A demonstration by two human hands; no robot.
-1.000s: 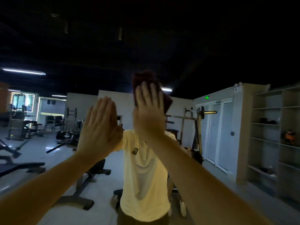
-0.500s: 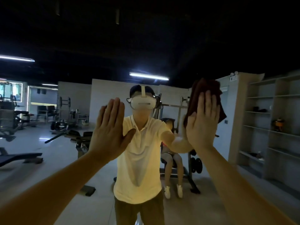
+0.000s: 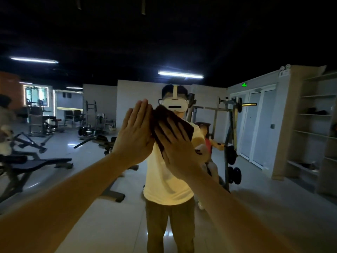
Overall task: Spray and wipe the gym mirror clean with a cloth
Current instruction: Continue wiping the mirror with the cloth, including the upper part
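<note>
Right hand flat, fingers straight, pressing cloth on mirror; left hand flat, empty. Cloth half hidden. Right hand swept leftward since.

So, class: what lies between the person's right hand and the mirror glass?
The dark red cloth: the right hand presses it flat against the mirror, fingers straight. The head view shows this.

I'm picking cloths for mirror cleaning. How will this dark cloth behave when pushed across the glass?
Likely floppy: the cloth shows folds and uneven edges around the right hand. Probably light, since that flat hand alone pins it to the mirror. It may bunch or slip if pressure eases.
</note>
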